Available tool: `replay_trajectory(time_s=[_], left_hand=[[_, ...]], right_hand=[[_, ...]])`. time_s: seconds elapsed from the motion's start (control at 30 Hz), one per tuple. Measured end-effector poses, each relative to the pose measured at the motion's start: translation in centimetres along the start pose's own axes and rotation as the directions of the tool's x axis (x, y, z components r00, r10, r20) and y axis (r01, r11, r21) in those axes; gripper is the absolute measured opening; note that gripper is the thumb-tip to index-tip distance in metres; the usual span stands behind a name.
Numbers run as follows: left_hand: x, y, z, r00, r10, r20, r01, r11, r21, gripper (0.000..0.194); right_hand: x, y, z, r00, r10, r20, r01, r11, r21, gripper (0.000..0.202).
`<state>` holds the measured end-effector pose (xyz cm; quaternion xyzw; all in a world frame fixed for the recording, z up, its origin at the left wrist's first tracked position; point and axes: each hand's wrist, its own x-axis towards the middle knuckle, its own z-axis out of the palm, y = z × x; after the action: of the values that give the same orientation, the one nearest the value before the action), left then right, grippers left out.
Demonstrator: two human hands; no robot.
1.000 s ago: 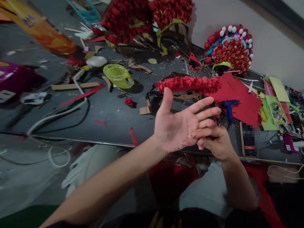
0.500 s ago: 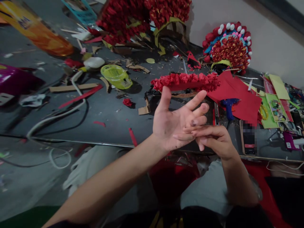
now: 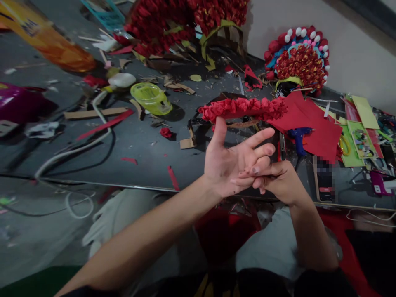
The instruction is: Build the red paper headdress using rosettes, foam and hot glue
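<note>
Extended from lower left with bare left hand (image 3: 233,165), palm up, thumb raised, fingers loosely curled, grasp released. Backed there by 1 long red band of ruffled paper (image 3: 243,108), lying on the flat dark grey table (image 3: 142,154). Further right, bent at the wrist, pinching the left hand's lower fingers with bare right hand (image 3: 284,183). Beyond, near 1 blue plastic glue gun (image 3: 299,140).

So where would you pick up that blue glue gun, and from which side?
Take the blue glue gun by its handle, probably from the near table edge with the right hand: the handle points toward that edge, the nozzle off rightward.
</note>
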<state>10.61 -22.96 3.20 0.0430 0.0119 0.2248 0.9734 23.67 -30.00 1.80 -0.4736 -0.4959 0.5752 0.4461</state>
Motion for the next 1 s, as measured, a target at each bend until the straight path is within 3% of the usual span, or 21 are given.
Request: replay_trajectory(time_s=[0.27, 0.43, 0.6, 0.73, 0.9, 1.0], left_hand=[[-0.2, -0.2, -1.0, 0.999, 0.027, -0.023, -0.028, 0.997, -0.07, 0.07], [-0.3, -0.1, -0.8, 0.999, 0.032, -0.008, -0.033, 0.995, -0.095, 0.068], [-0.3, 0.0, -0.6, 0.999, 0.046, -0.022, -0.047, 0.996, -0.079, 0.066], [-0.3, 0.0, -0.5, 0.994, 0.073, -0.08, -0.075, 0.997, -0.025, 0.065], [-0.3, 0.1, -1.0, 0.998, 0.055, -0.01, -0.054, 0.998, 0.041, 0.066], [-0.1, 0.1, -1.4, 0.994, 0.093, -0.048, -0.084, 0.981, 0.173, 0.068]], right_hand=[[-0.2, -1.4, -0.7, 0.973, -0.054, 0.224, 0.087, 0.986, -0.14, 0.023], [-0.2, -0.5, -1.3, 0.95, -0.055, 0.309, 0.068, 0.997, -0.032, 0.032], [-0.2, 0.0, -1.3, 0.949, -0.105, 0.298, 0.075, 0.991, 0.11, 0.027], [-0.4, -0.2, -0.9, 0.966, -0.098, 0.239, 0.082, 0.994, 0.077, 0.024], [-0.5, -0.5, -0.6, 0.975, -0.103, 0.199, 0.094, 0.994, 0.056, 0.021], [-0.5, -0.8, -0.6, 0.975, -0.125, 0.185, 0.113, 0.991, 0.074, 0.018]])
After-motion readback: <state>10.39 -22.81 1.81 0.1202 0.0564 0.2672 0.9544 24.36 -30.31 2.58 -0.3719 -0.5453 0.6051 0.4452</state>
